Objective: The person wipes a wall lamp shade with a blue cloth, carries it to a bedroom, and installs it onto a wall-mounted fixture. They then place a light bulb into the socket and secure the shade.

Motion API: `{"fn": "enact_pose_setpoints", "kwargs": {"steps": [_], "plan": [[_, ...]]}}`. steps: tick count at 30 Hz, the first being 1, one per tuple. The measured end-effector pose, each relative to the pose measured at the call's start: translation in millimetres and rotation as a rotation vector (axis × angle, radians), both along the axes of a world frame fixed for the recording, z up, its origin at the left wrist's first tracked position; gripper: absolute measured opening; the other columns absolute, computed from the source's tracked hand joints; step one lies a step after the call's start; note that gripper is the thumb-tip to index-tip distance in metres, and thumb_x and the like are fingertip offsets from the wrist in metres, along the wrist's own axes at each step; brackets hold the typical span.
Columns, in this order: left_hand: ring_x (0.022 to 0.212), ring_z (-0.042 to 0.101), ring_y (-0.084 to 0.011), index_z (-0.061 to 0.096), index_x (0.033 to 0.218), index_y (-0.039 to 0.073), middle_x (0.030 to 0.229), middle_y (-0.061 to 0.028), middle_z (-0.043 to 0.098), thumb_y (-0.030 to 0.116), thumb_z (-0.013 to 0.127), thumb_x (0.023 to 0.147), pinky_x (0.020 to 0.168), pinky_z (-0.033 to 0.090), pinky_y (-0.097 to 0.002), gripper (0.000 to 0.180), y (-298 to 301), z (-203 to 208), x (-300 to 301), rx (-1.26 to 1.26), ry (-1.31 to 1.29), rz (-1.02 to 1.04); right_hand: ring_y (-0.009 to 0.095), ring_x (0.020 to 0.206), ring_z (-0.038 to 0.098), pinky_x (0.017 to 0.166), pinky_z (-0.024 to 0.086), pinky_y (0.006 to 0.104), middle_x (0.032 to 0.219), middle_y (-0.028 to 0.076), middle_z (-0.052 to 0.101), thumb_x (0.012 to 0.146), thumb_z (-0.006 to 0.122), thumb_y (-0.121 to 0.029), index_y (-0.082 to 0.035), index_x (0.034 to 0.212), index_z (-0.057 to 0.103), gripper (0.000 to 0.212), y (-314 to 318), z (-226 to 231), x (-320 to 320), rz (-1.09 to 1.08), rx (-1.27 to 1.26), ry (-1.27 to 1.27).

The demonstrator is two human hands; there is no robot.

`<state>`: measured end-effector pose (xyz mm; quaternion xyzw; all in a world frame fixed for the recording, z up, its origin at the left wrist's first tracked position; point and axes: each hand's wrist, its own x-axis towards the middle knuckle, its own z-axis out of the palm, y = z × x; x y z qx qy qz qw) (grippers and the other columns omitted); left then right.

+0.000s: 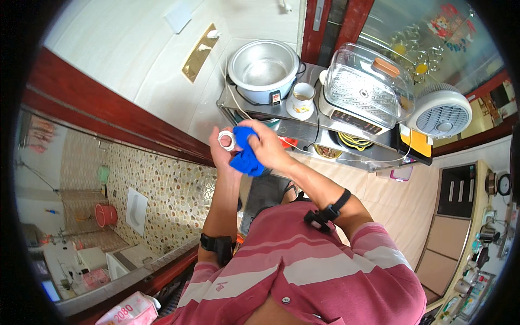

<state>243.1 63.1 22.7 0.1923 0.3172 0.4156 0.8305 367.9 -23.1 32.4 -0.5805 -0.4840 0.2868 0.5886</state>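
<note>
My left hand (219,154) is closed round a small white ring-shaped piece (233,142) with a ridged edge and a round opening facing up. I cannot make out its exact kind. A crumpled blue cloth (249,162) is gripped in my right hand (266,145), pressed up beside the white piece. Both hands are close together in front of the metal stand (303,125). Just beyond them on the stand are a white mug (301,103) with a flower pattern and an electric cooker (262,89) with a wide silver pot.
To the right on the stand is an electric steamer (360,92) under a clear lid, with a grey-white fan (444,115) beside it. Cords hang along the stand's front. A coiled yellow cable (353,142) lies on the lower shelf. At left, a doorway opens on a pebble-patterned floor with a red bucket (105,215).
</note>
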Motion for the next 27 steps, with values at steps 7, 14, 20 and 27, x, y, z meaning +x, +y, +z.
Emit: {"fn": "enact_pose_setpoints", "kwargs": {"steps": [7, 14, 20, 27], "plan": [[0.069, 0.062, -0.0218, 0.062, 0.089, 0.006, 0.08, -0.0088, 0.065, 0.051, 0.056, 0.098, 0.065, 0.052, -0.0344, 0.046, 46, -24, 30, -0.061, 0.199, 0.092, 0.042, 0.1, 0.067, 0.085, 0.055, 0.0503, 0.112, 0.019, 0.067, 0.083, 0.06, -0.01, -0.012, 0.124, 0.064, 0.04, 29, 3, 16, -0.057, 0.066, -0.393], [0.089, 0.065, -0.0226, 0.059, 0.096, 0.01, 0.095, -0.0087, 0.067, 0.05, 0.047, 0.106, 0.084, 0.056, -0.0395, 0.043, 98, -19, 47, -0.025, 0.196, 0.08, 0.045, 0.099, 0.068, 0.089, 0.053, 0.0527, 0.107, 0.023, 0.072, 0.087, 0.06, -0.02, -0.009, 0.126, 0.061, 0.041, 86, 1, 22, -0.143, -0.23, -0.169], [0.09, 0.065, -0.0199, 0.061, 0.12, 0.006, 0.106, -0.0094, 0.068, 0.03, 0.059, 0.103, 0.081, 0.054, -0.0359, 0.029, 154, -19, 53, 0.431, 0.359, 0.065, 0.042, 0.101, 0.069, 0.093, 0.054, 0.0469, 0.11, 0.023, 0.072, 0.087, 0.06, -0.024, -0.012, 0.124, 0.071, 0.041, 122, 14, 31, -0.052, -0.108, -0.171], [0.078, 0.062, -0.0174, 0.04, 0.156, 0.005, 0.089, -0.0086, 0.067, 0.02, 0.062, 0.098, 0.076, 0.051, -0.0333, 0.063, 213, -27, 38, 0.841, 0.794, 0.046, 0.042, 0.11, 0.068, 0.097, 0.051, 0.0418, 0.119, 0.031, 0.068, 0.085, 0.066, -0.018, -0.004, 0.149, 0.049, 0.068, 162, 19, 18, -0.088, -0.289, -0.242]]}}
